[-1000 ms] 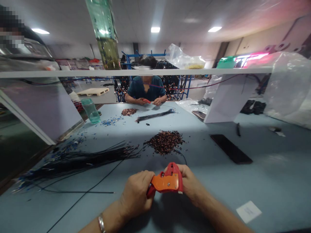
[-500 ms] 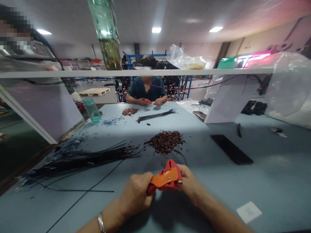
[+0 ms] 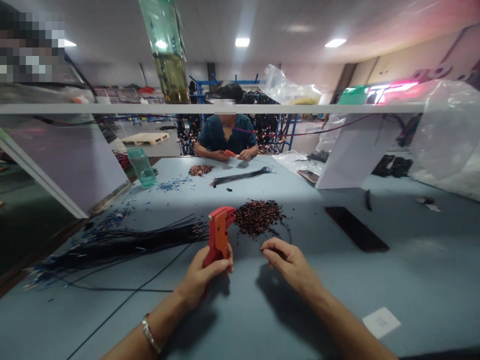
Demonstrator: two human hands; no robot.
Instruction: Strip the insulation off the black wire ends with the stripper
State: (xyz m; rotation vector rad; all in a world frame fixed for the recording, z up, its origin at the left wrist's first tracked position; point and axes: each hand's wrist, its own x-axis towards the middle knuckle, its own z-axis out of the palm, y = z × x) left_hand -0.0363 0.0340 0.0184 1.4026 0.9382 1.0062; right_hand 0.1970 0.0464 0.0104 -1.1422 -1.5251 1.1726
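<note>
My left hand [image 3: 200, 277] grips the handles of an orange-red crimping tool [image 3: 218, 232], held upright with its head pointing up and right. My right hand [image 3: 287, 262] is off the tool, fingers pinched together on the end of a thin black wire [image 3: 287, 234] that curves back past a pile of small copper-coloured terminals [image 3: 258, 216]. A bundle of black wires [image 3: 123, 245] lies on the blue table [image 3: 412, 250] to the left of my hands.
A black phone [image 3: 356, 229] lies to the right, a white slip of paper [image 3: 381, 322] near the front right. A green jar [image 3: 141, 167] and scattered blue sleeves [image 3: 170, 186] sit at the left. A person in a dark shirt [image 3: 227, 137] works across the table beside more wires [image 3: 240, 176].
My right hand has let go of the tool and now pinches a wire. My left hand has swung the tool from lying across to upright and moved it left and further away.
</note>
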